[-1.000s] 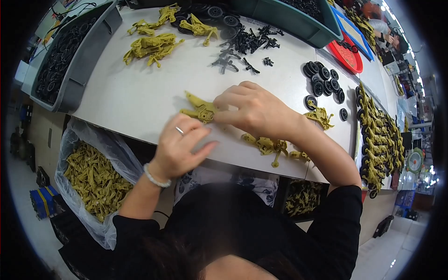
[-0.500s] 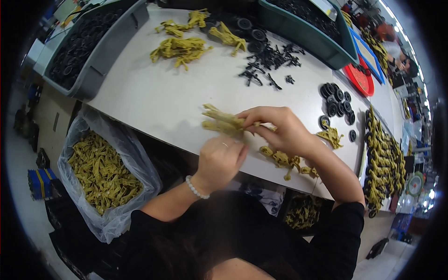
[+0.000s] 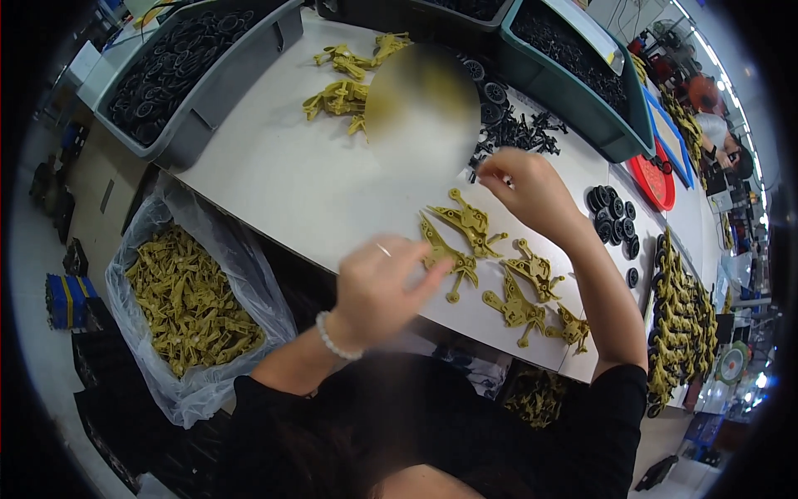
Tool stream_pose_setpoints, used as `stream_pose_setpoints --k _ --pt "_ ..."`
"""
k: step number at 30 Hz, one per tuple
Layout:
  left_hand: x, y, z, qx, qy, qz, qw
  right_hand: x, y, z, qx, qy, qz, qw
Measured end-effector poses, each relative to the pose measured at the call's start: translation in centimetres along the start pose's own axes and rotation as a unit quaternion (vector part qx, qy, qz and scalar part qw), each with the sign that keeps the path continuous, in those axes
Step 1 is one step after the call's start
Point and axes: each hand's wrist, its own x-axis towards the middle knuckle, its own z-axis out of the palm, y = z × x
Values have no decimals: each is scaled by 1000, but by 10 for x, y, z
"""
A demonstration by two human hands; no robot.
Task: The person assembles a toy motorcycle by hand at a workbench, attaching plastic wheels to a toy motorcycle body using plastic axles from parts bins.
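Note:
My left hand (image 3: 378, 291), with a ring and a pale bead bracelet, hovers at the table's near edge. Its thumb and forefinger are apart, beside a yellow-green plastic part (image 3: 449, 256). My right hand (image 3: 532, 190) is at the edge of a pile of small black plastic pieces (image 3: 528, 133), its fingertips pinched together. Whatever the pinch holds is too small to make out. Between and below the hands lie more yellow-green parts, among them one (image 3: 474, 223) near the right wrist and one (image 3: 515, 308) near the front edge.
A grey bin (image 3: 218, 104) of black wheels stands at back left, a green bin (image 3: 573, 104) of black pieces at back right. Loose black wheels (image 3: 611, 216) and rows of yellow assemblies (image 3: 686, 320) are at right. A lined bag (image 3: 278, 320) holds yellow parts. A round blur hides some tabletop.
The yellow parts that were in my hands now lie spread on the table. My right hand has moved up and right to the black pieces; my left hand has drawn slightly away.

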Motion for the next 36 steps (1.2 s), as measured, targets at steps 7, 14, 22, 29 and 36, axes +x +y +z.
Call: stream_pose_setpoints --k 7,14,22,29,36 --pt "36 -57 -13 94 1 -147 985 129 -47 50 -40 115 -250 961" --pt "52 -87 -7 229 -134 -45 963 175 -43 49 -154 130 -322 925" --pt "40 -102 -33 147 69 -72 984 93 -38 17 7 174 -159 972" --pt "1 -73 -41 134 86 -152 976 26 -41 51 -54 81 -250 963" --pt "-6 -59 -46 153 40 -119 980 27 -41 40 25 -24 -271 962"
